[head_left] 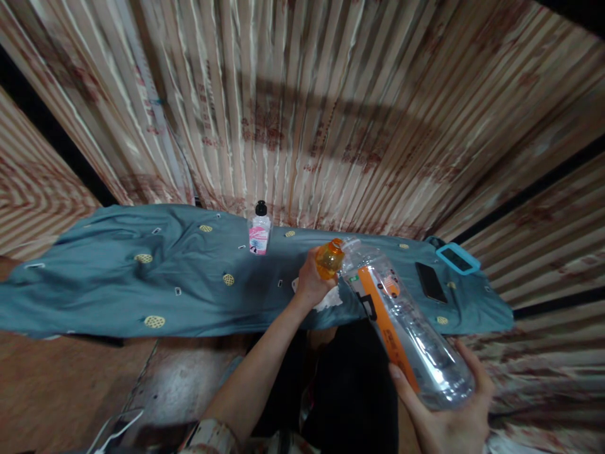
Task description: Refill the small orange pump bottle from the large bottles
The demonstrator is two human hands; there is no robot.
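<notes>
"What's the backdrop?"

"A pleated, patterned curtain [307, 107], with a teal pineapple-print cloth [104, 284] spread over the surface before it."

"And the biggest thing on hand?"

"A clear plastic bottle [406, 321] with an orange label, slanting above the cloth's right half. The right hand [447, 410] is wrapped around its base."

"The other hand?"

"The left hand [312, 284] is closed around a small orange bottle [329, 260], its top right by the clear bottle's mouth. I can't tell whether they touch."

"Anything else?"

"A pink-labelled bottle [259, 234] upright near the back edge, a blue-framed device [457, 258] at the right end, a dark phone [431, 282] beside it, and crumpled white tissue [331, 299] below the left hand."
</notes>
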